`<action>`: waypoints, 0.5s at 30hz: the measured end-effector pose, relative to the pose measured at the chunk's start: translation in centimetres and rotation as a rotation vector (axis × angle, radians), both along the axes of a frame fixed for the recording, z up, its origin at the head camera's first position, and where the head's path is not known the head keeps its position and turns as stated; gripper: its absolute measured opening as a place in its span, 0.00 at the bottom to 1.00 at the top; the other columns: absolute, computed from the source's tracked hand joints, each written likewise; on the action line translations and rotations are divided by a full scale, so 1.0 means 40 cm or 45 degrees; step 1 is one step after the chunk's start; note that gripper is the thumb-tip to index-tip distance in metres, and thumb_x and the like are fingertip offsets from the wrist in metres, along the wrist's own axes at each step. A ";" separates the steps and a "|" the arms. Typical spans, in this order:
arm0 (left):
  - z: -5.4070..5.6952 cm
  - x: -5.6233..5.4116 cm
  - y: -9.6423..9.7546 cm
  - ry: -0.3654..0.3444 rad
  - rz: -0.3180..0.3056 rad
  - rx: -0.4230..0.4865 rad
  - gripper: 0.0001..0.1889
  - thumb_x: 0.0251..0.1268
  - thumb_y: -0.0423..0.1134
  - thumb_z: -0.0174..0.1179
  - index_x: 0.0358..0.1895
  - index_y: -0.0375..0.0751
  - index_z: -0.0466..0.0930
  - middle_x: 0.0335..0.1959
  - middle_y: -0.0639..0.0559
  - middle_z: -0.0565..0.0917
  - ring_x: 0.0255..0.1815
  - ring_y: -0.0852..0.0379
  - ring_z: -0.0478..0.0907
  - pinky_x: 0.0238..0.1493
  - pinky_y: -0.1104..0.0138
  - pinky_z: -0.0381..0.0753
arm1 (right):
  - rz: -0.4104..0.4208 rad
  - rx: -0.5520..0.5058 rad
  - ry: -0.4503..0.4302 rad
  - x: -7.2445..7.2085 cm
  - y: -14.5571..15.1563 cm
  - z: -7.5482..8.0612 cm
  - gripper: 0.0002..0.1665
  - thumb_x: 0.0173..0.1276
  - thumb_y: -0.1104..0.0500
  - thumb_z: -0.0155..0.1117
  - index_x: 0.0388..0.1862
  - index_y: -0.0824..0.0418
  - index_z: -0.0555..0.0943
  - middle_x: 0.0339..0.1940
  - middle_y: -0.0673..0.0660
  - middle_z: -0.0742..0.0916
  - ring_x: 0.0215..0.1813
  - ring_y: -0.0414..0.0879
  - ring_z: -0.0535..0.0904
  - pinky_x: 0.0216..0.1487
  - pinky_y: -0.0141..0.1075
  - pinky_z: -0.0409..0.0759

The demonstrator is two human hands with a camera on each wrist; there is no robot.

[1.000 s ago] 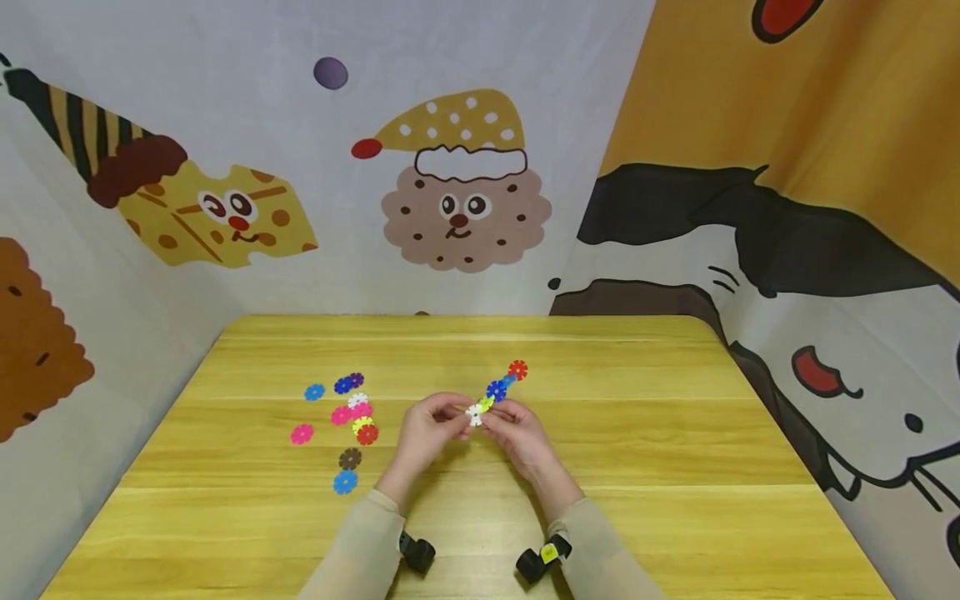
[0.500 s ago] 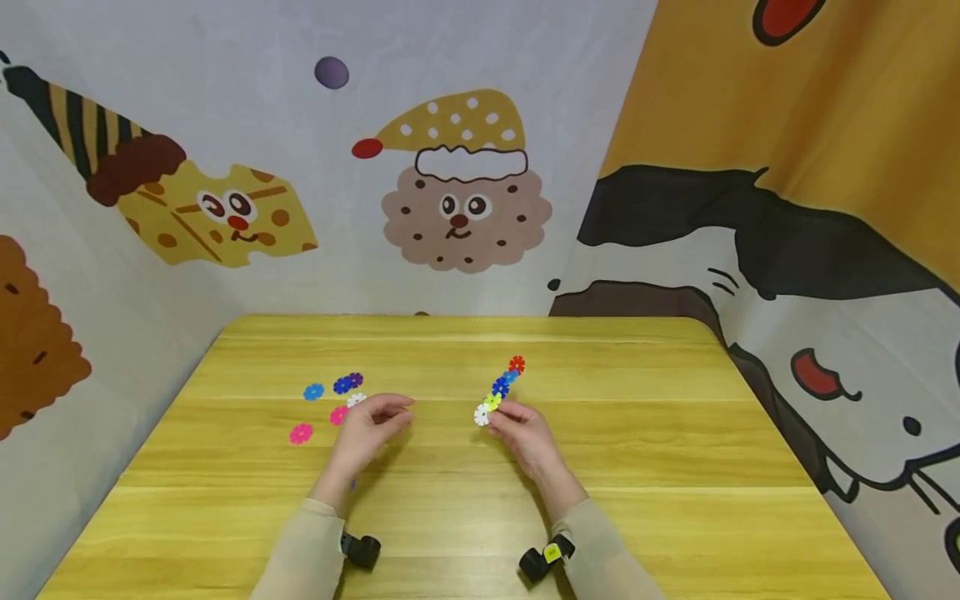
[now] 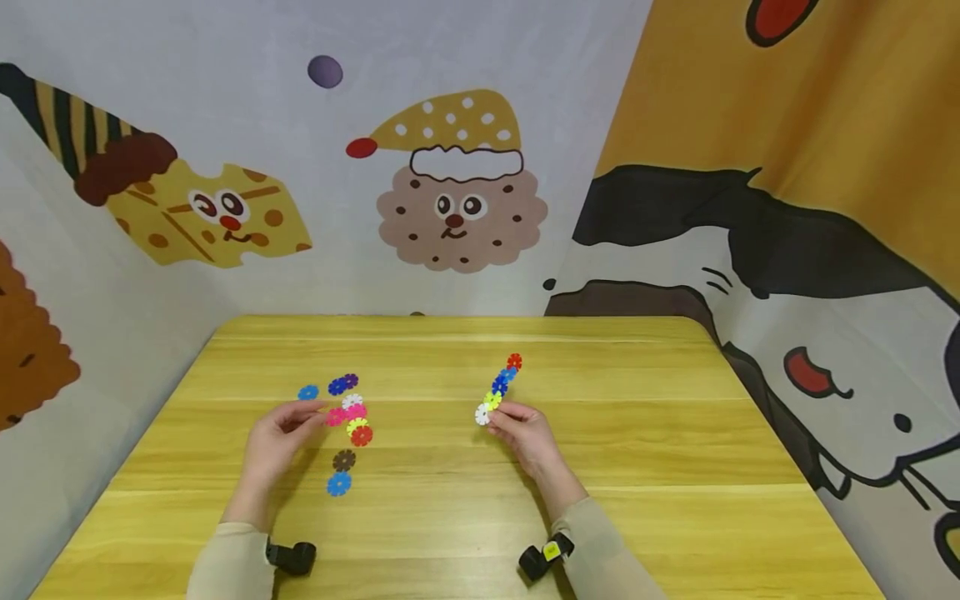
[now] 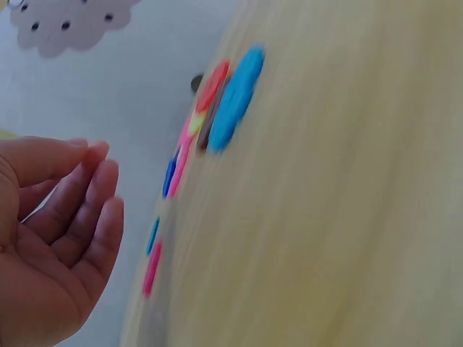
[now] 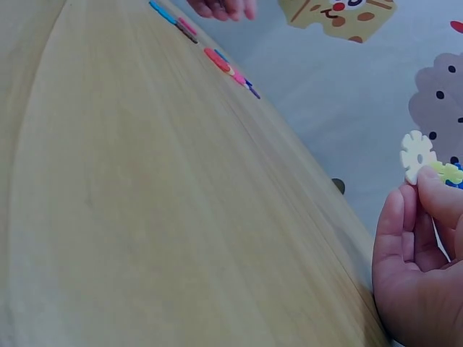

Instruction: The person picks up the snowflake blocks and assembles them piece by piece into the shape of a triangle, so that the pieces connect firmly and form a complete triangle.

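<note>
Left hand (image 3: 279, 433) hangs over the left part of the table (image 3: 637, 433); thumb and forefinger tips come together or nearly so, nothing seen between them. Right hand (image 3: 528, 437) pinches a chain of notched discs (image 3: 500, 386) at its white–yellow joint; the chain appears raised off the table.

Chain axis: from white end disc (image 3: 482, 414) at the grip, through yellow, dark blue and light blue, to red end disc (image 3: 513, 361). It points at the table's far edge, leaning slightly toward the right edge. White end faces the near edge and lies on the left hand's side.

Loose discs (image 3: 358, 411) lie between the hands, in a rough column running from far edge toward near edge. Left hand is clearly the nearer. Head view puts its fingertips just beside a pink disc (image 3: 335, 417); left wrist view shows it apart from the discs, so I judge no contact. Another pink disc (image 4: 153, 269), nearest the left edge, shows there but is hidden in head view.
</note>
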State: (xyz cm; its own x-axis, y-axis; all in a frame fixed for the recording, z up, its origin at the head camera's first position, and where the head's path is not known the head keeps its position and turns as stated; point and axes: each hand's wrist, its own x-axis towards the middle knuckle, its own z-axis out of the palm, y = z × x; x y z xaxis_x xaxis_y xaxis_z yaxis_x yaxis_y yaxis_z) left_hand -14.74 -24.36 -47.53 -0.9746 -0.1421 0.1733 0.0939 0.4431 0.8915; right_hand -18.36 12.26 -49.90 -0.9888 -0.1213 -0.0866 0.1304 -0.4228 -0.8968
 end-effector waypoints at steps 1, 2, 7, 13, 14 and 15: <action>0.000 0.002 -0.012 0.010 0.012 -0.002 0.14 0.68 0.33 0.64 0.53 0.29 0.82 0.43 0.39 0.86 0.37 0.70 0.78 0.38 0.76 0.80 | -0.004 -0.002 -0.006 -0.001 0.001 0.001 0.24 0.66 0.81 0.56 0.27 0.54 0.86 0.29 0.52 0.87 0.32 0.41 0.84 0.39 0.31 0.84; -0.001 0.004 -0.023 0.017 0.021 -0.014 0.14 0.68 0.33 0.64 0.53 0.28 0.82 0.42 0.39 0.86 0.36 0.71 0.78 0.37 0.76 0.80 | -0.007 -0.001 -0.008 -0.001 0.001 0.001 0.24 0.66 0.81 0.55 0.27 0.54 0.86 0.29 0.52 0.87 0.31 0.41 0.84 0.39 0.31 0.84; -0.004 0.014 -0.070 -0.030 0.006 -0.055 0.18 0.67 0.32 0.64 0.56 0.25 0.79 0.47 0.33 0.84 0.36 0.73 0.78 0.37 0.76 0.80 | -0.007 0.002 -0.014 -0.006 0.006 -0.002 0.23 0.66 0.81 0.56 0.27 0.55 0.86 0.29 0.52 0.87 0.31 0.41 0.84 0.38 0.30 0.84; -0.018 0.018 -0.105 -0.179 -0.035 -0.162 0.24 0.67 0.40 0.66 0.60 0.28 0.77 0.54 0.34 0.82 0.40 0.76 0.74 0.41 0.79 0.76 | 0.034 0.001 -0.027 -0.006 0.010 -0.002 0.23 0.67 0.80 0.56 0.26 0.54 0.86 0.29 0.51 0.86 0.31 0.41 0.84 0.40 0.31 0.84; -0.021 0.019 -0.108 -0.201 -0.044 -0.139 0.25 0.66 0.40 0.66 0.61 0.28 0.77 0.55 0.34 0.81 0.41 0.75 0.74 0.42 0.78 0.77 | 0.037 0.003 -0.028 -0.007 0.010 -0.001 0.24 0.67 0.80 0.56 0.26 0.54 0.86 0.29 0.51 0.86 0.31 0.41 0.84 0.40 0.31 0.84; -0.023 0.019 -0.109 -0.218 -0.052 -0.121 0.25 0.66 0.40 0.67 0.61 0.28 0.76 0.55 0.33 0.81 0.42 0.75 0.75 0.42 0.78 0.77 | 0.042 0.005 -0.026 -0.006 0.011 -0.001 0.23 0.67 0.79 0.56 0.26 0.54 0.86 0.29 0.51 0.86 0.31 0.41 0.84 0.40 0.31 0.84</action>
